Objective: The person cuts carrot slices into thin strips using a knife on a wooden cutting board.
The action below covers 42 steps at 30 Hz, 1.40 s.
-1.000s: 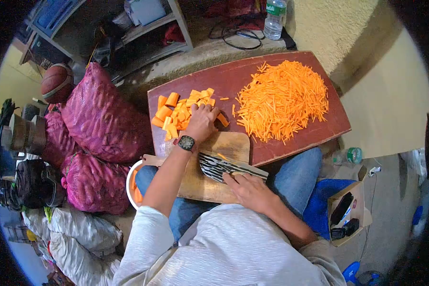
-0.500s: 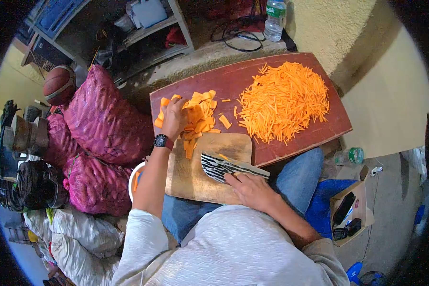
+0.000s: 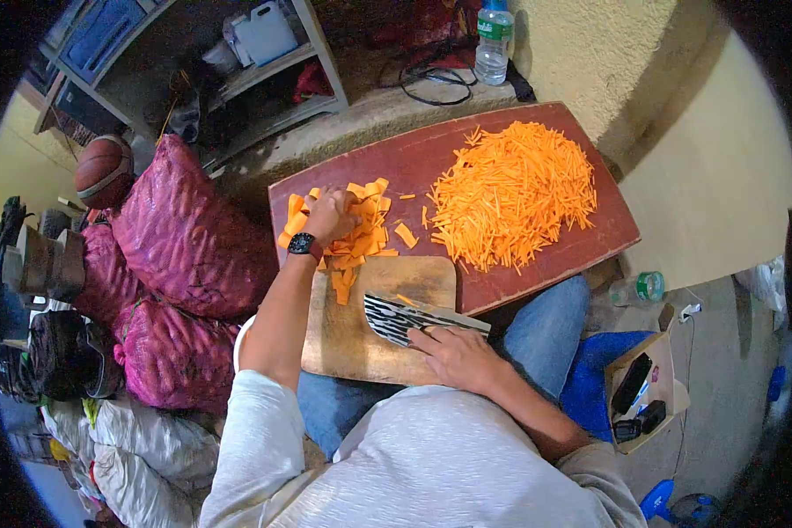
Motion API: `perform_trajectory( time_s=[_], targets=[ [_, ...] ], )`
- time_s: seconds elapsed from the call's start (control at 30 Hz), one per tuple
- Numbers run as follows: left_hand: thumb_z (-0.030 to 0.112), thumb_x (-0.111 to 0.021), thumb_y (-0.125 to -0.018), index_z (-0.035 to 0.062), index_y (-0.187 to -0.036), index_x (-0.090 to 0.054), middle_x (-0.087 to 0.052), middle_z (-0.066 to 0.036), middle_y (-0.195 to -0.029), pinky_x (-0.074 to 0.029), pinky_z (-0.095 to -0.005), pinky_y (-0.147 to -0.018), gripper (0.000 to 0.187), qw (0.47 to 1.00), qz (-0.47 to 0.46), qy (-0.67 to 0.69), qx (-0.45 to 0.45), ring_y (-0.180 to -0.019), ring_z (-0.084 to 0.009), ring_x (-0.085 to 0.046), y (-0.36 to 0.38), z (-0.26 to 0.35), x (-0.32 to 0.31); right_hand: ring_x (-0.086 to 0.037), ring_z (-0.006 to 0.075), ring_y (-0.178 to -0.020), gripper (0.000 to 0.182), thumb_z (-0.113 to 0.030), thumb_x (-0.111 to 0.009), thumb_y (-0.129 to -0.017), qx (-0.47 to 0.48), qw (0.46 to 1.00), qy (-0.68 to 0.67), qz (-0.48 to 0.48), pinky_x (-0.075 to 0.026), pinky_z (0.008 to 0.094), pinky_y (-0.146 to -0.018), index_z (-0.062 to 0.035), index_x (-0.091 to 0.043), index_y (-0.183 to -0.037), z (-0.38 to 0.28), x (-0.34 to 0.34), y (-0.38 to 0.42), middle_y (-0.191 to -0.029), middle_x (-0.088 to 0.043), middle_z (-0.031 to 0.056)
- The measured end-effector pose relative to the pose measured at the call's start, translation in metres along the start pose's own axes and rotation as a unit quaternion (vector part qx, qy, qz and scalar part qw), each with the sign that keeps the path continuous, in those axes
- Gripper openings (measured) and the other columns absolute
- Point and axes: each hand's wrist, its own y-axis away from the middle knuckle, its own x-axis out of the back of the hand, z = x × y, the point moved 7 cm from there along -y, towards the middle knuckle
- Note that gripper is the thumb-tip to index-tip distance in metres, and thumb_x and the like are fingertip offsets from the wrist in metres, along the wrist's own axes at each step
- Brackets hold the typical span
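Note:
My left hand, with a watch on its wrist, is in the pile of flat orange carrot slices at the table's left. Its fingers curl down onto slices, their tips partly hidden. My right hand grips a knife with a broad black-and-white striped blade. That blade lies over the right part of the wooden cutting board, its tip pointing left. A thin carrot strip sits along the blade's upper edge. Some slices overhang the board's far left edge. A large heap of carrot strips covers the table's right side.
The red table stands beyond my knees. Pink mesh sacks fill the left, below a basketball. A water bottle stands on the ledge behind. At right are an open box and another plastic bottle.
My left hand has shifted a little up and right over the carrot slices, its fingers now lower among them. My right hand and the knife stay nearly in place. The view has shifted slightly.

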Motion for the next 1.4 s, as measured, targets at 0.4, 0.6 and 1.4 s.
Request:
perform_trajectory(
  time_s=[0.4,0.6,1.4],
  targets=[
    [0.013,-0.082,-0.092,0.0005,-0.111,-0.079,-0.074,-0.015,-0.088,-0.052,-0.0424,-0.075,0.023,0.953,0.146,0.265,0.013,-0.081,-0.0268,-0.070,0.036,0.007,0.048,-0.074,0.0415,-0.105,0.053,-0.020,-0.069,-0.098,0.002,1.000,0.012,-0.009,-0.063,0.0555,-0.083,-0.0133,-0.059,-0.149,0.001,-0.002,-0.001,-0.118,-0.071,0.0168],
    [0.001,-0.083,-0.090,-0.0028,-0.121,-0.076,-0.068,-0.008,-0.084,-0.051,-0.0332,-0.071,0.032,0.916,0.128,0.373,0.067,-0.076,-0.0159,-0.062,0.062,0.002,0.029,-0.074,0.0411,-0.103,0.051,-0.020,-0.070,-0.097,0.010,1.000,0.017,0.002,-0.062,0.0545,-0.084,-0.0112,-0.061,-0.146,0.000,0.000,-0.001,-0.118,-0.072,0.0157],
    [0.001,-0.080,-0.085,0.0020,-0.113,-0.074,-0.066,-0.019,-0.114,-0.053,-0.0516,-0.091,0.029,0.964,0.189,0.179,0.048,-0.107,-0.0415,-0.063,0.209,0.124,0.056,-0.074,0.0344,-0.092,0.047,-0.010,-0.066,-0.093,0.045,0.989,0.105,0.091,-0.063,0.0465,-0.076,-0.0006,-0.065,-0.140,0.001,0.050,0.001,-0.101,-0.072,0.0158]
  ],
)
